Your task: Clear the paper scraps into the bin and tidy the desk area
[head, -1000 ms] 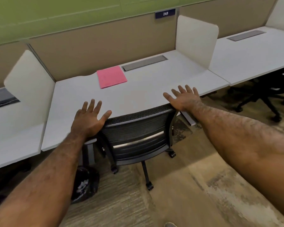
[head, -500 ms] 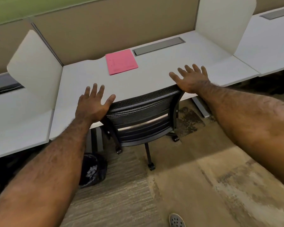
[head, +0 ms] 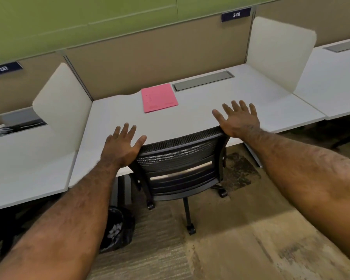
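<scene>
Both hands are spread flat with fingers extended and hold nothing. The left hand (head: 123, 147) rests at the left top corner of the chair back (head: 178, 156); the right hand (head: 238, 120) rests at its right top corner, its fingers (head: 235, 107) reaching out over the tabletop (head: 210, 110). The chair is pushed in close to the tabletop edge.

The tabletop shows no loose paper scraps. A pink folder (head: 159, 100) lies flat near the back, just beside the grey cable cover (head: 203, 80). The bin (head: 117, 229), lined in black, stands on the floor under the tabletop to the left of the chair, with crumpled pale scraps (head: 114, 231) visible inside. On this evidence the clearing appears done and the chair is the last item being squared.

Risks: the palms only press on the chair back without gripping, so an uneven push could swing the castored chair sideways toward the bin and tip it, spilling scraps. A hard push could also knock the chair back against the tabletop edge.

Against the frame half a second earlier, the view has lifted: the number plate 248 (head: 236, 14) and green wall panel (head: 89, 19) are again in sight, and the shoe at the bottom edge is gone. Hands, chair, folder and bin hold the same relations.
</scene>
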